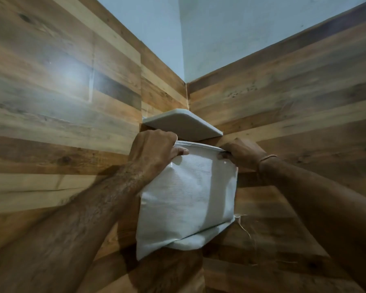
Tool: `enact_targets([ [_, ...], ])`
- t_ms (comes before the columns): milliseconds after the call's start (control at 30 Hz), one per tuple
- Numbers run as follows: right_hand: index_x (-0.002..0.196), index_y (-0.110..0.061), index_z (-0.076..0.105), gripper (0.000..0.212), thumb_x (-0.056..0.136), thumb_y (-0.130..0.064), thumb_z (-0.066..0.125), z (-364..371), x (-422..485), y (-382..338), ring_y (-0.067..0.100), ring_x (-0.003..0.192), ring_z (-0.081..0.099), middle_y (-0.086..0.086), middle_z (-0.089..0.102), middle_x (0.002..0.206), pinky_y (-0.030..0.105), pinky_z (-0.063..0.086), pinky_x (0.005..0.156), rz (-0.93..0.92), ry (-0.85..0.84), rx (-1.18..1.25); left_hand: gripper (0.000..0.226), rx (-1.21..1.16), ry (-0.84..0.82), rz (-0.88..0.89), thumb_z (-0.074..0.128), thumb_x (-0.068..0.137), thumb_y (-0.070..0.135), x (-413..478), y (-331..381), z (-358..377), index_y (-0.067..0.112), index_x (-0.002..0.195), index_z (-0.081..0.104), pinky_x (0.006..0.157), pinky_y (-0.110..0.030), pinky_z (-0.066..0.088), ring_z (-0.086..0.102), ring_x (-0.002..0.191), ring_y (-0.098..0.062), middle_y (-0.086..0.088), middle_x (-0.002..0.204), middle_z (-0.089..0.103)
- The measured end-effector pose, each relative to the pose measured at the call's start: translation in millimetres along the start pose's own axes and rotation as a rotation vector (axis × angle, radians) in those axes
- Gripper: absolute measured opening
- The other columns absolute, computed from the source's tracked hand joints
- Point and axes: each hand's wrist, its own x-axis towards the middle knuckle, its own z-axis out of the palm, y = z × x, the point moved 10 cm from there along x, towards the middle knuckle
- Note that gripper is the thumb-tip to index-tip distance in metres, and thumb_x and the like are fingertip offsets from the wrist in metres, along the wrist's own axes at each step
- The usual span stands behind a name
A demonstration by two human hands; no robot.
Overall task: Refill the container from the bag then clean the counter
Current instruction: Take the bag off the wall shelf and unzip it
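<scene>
The bag [188, 197] is a white woven sack held upright at the centre of the view, its top edge stretched level between both hands and its base resting on or just above the wooden table [273, 240]; contact at the base cannot be confirmed. A loose thread [244, 226] trails from its lower right corner.

The left hand [154, 153] grips the top left corner, fingers curled over the rim and thumb lying along the front face. The right hand [243, 154] pinches the top right corner between thumb and fingers. Both hands are closed on the bag.

Just behind the top edge, a pale flat slab with rounded corners [181, 123] sits in the corner where the wood-clad walls [61, 92] meet. It may be the container's lid, but this cannot be determined. No open container is visible.

The step in hand appears to be opening the mouth of the bag. Recommended practice:

- Keep the rim taut and level so the contents do not shift to one side.
- Part the mouth gradually; a sudden tear is likely to scatter contents onto the table.
- Support the base before tilting, since the fabric looks soft and will sag.
- Locate and open the container before pouring.
</scene>
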Motion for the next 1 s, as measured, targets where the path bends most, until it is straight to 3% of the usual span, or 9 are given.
enact_targets([
  [133,0.100,-0.023,0.071,0.035,0.099,-0.053,0.053,-47,-47,36,0.034,0.082,0.066,0.009,0.073,0.094,0.031,0.038,0.059,0.011,0.084,-0.101,0.054,-0.040,0.072,0.027,0.046,0.089,0.076,4,25,-35,0.024,0.075,0.051,0.063,-0.030,0.039,0.068,0.082,-0.021,0.002,0.079,0.070],
  [267,0.094,-0.022,0.072,0.041,0.095,-0.060,0.054,-98,-116,78,0.038,0.082,0.067,0.011,0.073,0.087,0.031,0.036,0.059,0.042,0.126,-0.112,0.055,-0.146,0.103,0.067,0.048,0.087,0.075,-1,80,-73,0.024,0.069,0.044,0.060,-0.034,0.042,0.067,0.074,-0.025,-0.001,0.071,0.067],
  [333,0.091,-0.022,0.073,0.041,0.094,-0.059,0.056,-117,-160,96,0.038,0.080,0.068,0.010,0.074,0.087,0.030,0.035,0.060,0.042,0.102,-0.091,0.053,-0.188,0.114,0.098,0.050,0.087,0.074,-14,120,-92,0.025,0.068,0.043,0.056,-0.031,0.037,0.066,0.067,-0.026,-0.002,0.067,0.066],
  [433,0.086,-0.021,0.072,0.042,0.095,-0.058,0.055,-130,-240,120,0.031,0.069,0.062,0.007,0.074,0.084,0.029,0.036,0.058,0.045,-0.027,-0.074,0.051,-0.267,0.108,0.104,0.048,0.085,0.075,-53,185,-118,0.028,0.066,0.046,0.048,-0.023,0.023,0.051,0.051,-0.018,0.007,0.055,0.048],
  [600,0.099,-0.019,0.073,0.034,0.098,-0.049,0.057,-125,-396,145,0.026,0.071,0.063,0.000,0.066,0.084,0.026,0.041,0.056,0.074,-0.285,0.002,0.053,-0.483,-0.086,0.024,0.059,0.087,0.068,-149,289,-133,0.021,0.064,0.055,0.053,-0.026,0.032,0.046,0.052,-0.017,0.004,0.053,0.048],
  [700,0.109,-0.016,0.073,0.025,0.099,-0.035,0.060,-107,-491,155,0.038,0.086,0.067,0.014,0.073,0.101,0.034,0.047,0.068,0.127,-0.419,0.022,0.051,-0.648,-0.218,0.029,0.068,0.087,0.057,-219,354,-144,0.026,0.059,0.041,0.047,-0.021,0.023,0.044,0.049,-0.014,0.009,0.052,0.042],
  [800,0.109,-0.018,0.075,0.027,0.098,-0.038,0.060,-83,-575,152,0.041,0.096,0.067,0.017,0.074,0.106,0.040,0.050,0.077,0.193,-0.550,0.059,0.049,-0.716,-0.316,0.068,0.069,0.089,0.052,-286,405,-150,0.026,0.061,0.039,0.047,-0.016,0.016,0.038,0.048,-0.012,0.013,0.052,0.033],
  [933,0.115,-0.020,0.074,0.031,0.098,-0.040,0.058,-42,-666,135,0.040,0.108,0.066,0.018,0.073,0.114,0.042,0.053,0.085,0.256,-0.717,0.076,0.055,-0.720,-0.516,0.033,0.050,0.090,0.068,-383,446,-136,0.020,0.067,0.062,0.053,-0.031,0.037,0.055,0.053,-0.019,0.001,0.057,0.060],
  [1000,0.113,-0.020,0.076,0.027,0.096,-0.033,0.060,-23,-700,121,0.039,0.108,0.068,0.018,0.074,0.113,0.042,0.055,0.086,0.279,-0.762,0.104,0.057,-0.659,-0.570,0.017,0.044,0.089,0.070,-427,457,-136,0.021,0.072,0.067,0.050,-0.028,0.038,0.065,0.058,-0.024,-0.002,0.061,0.066],
])
